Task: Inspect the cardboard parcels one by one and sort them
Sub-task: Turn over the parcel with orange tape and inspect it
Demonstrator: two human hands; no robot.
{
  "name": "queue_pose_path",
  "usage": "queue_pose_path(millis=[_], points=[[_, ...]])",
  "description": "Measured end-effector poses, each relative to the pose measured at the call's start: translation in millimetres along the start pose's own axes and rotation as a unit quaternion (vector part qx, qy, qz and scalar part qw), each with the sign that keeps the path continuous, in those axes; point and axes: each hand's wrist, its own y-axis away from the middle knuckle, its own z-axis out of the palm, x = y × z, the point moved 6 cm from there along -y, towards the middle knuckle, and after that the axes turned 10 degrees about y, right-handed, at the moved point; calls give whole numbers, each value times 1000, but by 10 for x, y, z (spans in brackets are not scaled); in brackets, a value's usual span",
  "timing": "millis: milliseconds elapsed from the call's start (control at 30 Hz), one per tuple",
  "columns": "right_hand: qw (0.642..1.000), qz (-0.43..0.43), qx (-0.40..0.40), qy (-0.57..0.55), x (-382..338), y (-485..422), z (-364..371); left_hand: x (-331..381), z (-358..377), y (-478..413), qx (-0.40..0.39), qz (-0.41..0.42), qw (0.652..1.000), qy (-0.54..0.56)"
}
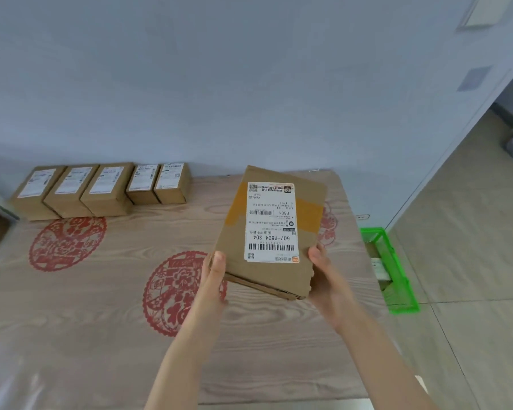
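Note:
I hold a flat cardboard parcel (308, 232) above the table, tilted, with its white shipping label facing up and orange tape across it. My left hand (215, 276) grips its near left corner, thumb on top. At the near right edge, my right hand (323, 270) grips it, thumb on top too. The parcel's near edge looks torn and frayed. Several other labelled cardboard parcels (101, 189) stand in a row at the table's far left, against the wall.
The table (86, 335) wears a wood-grain cover with red paper-cut motifs. A green plastic basket (397, 294) sits on the floor right of the table, with something pale inside. A blue-grey wall runs behind the table; tiled floor lies to the right.

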Motion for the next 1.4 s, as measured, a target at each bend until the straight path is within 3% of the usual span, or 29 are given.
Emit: queue_pose_path(millis=[333,633,800,967,1200,1400], points=[[999,-31,-12,-28,-45,157,-108,-214,535,222,113,86,989,34],[996,-89,16,-9,-144,460,109,-239,612,400,67,165,981,76],[996,-83,35,-26,-53,557,218,-255,529,457,97,185,972,110],[999,-45,-3,-17,6,587,159,-258,457,474,99,185,971,114],[1000,11,-7,18,-211,682,-613,-130,588,527,44,169,984,24],[997,11,-39,62,-443,860,-1738,-376,1222,401,2,115,993,-39]])
